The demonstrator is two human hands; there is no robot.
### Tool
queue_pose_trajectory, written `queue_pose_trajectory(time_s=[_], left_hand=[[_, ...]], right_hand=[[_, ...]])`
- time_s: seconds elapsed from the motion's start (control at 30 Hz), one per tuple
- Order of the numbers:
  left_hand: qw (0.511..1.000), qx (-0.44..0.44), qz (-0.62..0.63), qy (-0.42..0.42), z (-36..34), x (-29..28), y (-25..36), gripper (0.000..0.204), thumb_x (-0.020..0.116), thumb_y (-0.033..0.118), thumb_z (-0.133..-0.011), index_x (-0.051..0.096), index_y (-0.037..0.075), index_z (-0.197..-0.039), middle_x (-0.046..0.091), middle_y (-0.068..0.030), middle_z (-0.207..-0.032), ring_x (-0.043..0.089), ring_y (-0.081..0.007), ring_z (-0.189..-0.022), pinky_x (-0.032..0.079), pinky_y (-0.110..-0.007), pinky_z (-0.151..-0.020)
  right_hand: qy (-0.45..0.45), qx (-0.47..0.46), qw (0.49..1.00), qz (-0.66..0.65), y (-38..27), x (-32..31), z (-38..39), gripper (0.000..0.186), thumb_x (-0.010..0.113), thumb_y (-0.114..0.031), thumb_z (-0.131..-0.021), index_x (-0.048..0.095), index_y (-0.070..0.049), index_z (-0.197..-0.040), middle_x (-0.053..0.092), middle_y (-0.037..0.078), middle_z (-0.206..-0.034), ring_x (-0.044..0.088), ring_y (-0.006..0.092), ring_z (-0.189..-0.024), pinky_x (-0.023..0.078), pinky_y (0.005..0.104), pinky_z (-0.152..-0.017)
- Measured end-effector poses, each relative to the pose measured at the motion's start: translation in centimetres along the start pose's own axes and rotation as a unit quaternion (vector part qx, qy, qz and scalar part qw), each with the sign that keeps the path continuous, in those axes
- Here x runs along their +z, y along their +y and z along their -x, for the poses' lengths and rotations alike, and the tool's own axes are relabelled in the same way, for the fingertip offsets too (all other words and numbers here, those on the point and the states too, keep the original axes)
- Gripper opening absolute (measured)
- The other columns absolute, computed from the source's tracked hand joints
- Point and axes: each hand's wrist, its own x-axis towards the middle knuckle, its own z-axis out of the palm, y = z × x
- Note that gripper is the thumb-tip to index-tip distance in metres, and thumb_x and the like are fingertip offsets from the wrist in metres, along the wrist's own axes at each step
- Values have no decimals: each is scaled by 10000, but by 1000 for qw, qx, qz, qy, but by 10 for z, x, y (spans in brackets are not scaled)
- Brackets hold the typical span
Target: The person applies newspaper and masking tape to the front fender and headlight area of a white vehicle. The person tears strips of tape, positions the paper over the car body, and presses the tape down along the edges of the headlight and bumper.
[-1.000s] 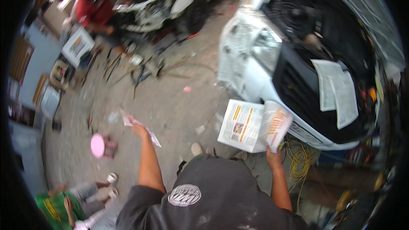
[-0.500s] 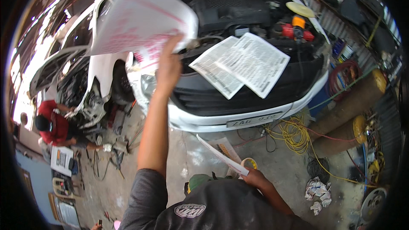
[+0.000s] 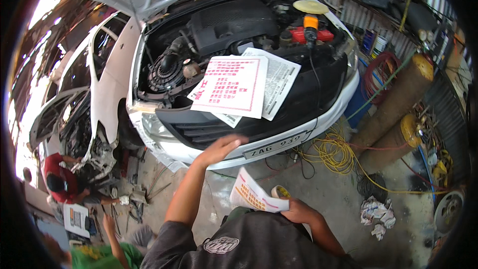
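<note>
Newspaper sheet (image 3: pixel 231 87) on car front; left hand (image 3: pixel 219 148) open below.

The left arm reaches up toward one o'clock, nearly straight. The left hand (image 3: pixel 220 148) is flat and open, palm down, fingers pointing to two o'clock. The right arm is bent, low down. The right hand (image 3: pixel 297 212) is closed, fingers curled toward nine o'clock.

The red-printed sheet (image 3: pixel 230 87) that was held up in the left hand (image 3: pixel 219 148) half a second ago has been laid over the newspaper pages (image 3: pixel 277 82) on the engine bay, and that hand's been lowered, empty.
</note>
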Motion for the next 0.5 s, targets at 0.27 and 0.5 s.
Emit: queue_pose_trajectory(time_s=[0.27,0.5], left_hand=[[819,-172,546,36,155,94,-126,824,341,687,-1004,440,22,-1481,528,-176,-1460,546,-276,-1319,444,-434,-1097],[709,-27,609,356,261,131,-101,677,625,422,-979,437,-24,-1453,548,-237,-1414,575,-363,-1281,499,-495,-1053]], right_hand=[[-149,-106,965,-187,-23,-46,-60,374,630,30,-882,636,25,-1256,692,71,-1222,608,177,-1148,462,338,-1013],[-135,-4,953,-272,5,-21,-127,422,571,40,-817,641,41,-1233,692,106,-1182,633,212,-1114,470,346,-1001]])
